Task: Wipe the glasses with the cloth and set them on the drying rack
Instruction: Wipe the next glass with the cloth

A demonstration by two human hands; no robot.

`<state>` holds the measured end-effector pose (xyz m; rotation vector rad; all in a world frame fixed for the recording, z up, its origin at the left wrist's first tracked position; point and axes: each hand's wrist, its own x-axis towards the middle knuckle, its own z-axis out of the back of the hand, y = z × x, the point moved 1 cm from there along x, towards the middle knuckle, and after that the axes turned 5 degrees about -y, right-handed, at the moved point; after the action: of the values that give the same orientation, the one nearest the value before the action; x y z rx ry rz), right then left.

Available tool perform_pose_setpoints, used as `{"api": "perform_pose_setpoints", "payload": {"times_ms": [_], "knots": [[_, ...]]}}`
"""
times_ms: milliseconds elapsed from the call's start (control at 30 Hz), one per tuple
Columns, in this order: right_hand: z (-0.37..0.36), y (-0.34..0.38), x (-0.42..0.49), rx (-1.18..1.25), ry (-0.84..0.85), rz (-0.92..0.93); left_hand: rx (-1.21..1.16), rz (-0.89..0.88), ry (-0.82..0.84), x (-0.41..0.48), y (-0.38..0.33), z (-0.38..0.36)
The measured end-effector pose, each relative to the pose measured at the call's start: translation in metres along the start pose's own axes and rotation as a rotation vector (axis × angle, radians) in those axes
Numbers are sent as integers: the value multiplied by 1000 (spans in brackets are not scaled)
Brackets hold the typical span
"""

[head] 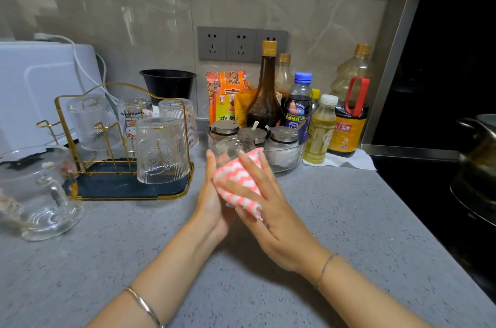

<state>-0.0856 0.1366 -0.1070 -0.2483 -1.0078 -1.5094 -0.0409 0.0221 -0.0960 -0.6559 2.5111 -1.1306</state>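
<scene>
A clear glass [230,149] is held above the counter between both hands, its base pointing away from me. My left hand [212,193] cups its left side, fingers along the wall. My right hand [265,201] presses a pink-and-white zigzag cloth [239,180] flat against the glass's right side with straight fingers. The gold wire drying rack [128,188] with a dark tray stands to the left and carries several upturned glasses, among them a ribbed one [161,150] at its front. A glass pitcher [35,193] stands at the far left.
Behind the hands stand lidded condiment jars [281,139] in a glass bowl, sauce and oil bottles [264,91], snack packets and a black pot. A white appliance [40,86] sits back left. A black stove with a pan [477,174] borders the grey counter on the right.
</scene>
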Motion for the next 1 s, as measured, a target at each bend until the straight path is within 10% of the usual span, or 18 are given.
{"api": "perform_pose_setpoints", "payload": {"times_ms": [300,700,1000], "knots": [[9,-11,5,224,-319,-232,225,5,169,-11,14,-14],[-6,6,-2,101,5,-41,-185,74,83,-2,-4,-3],[-8,1,-2,105,-200,-138,51,-10,100,-11,4,-13]]}}
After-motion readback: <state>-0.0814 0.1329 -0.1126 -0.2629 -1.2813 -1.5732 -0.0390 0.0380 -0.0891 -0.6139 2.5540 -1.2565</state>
